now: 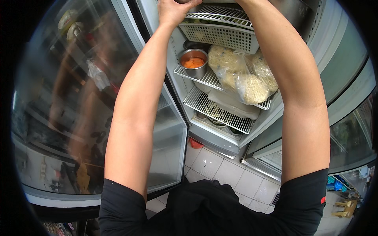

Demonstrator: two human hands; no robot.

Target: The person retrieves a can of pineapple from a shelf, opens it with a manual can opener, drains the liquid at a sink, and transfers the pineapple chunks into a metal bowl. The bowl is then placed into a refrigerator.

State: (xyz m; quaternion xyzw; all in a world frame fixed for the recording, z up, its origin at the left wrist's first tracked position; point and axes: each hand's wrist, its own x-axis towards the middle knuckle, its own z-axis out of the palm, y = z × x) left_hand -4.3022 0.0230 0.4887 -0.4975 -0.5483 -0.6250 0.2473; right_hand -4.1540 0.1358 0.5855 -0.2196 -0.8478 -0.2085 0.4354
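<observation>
Both my arms reach up into an open glass-door refrigerator. At the top edge is my left hand (173,11), its thumb stretched to the right against something metallic that the frame cuts off; whether it grips it I cannot tell. My right hand is out of view, past the top edge. Below the left hand, a white wire shelf (221,13) sits above a perforated white plastic basket (221,37) with green contents. A steel pot (197,72) holds orange pieces in liquid. Beside it, clear plastic bags of noodles (254,88) lie on another wire shelf (211,79).
The refrigerator's glass door (73,118) stands open on the left, full of reflections. A lower wire shelf (218,109) holds a white lidded container (233,104). A second glass door (351,132) is at right. A red object (195,143) lies on the tiled floor (230,174).
</observation>
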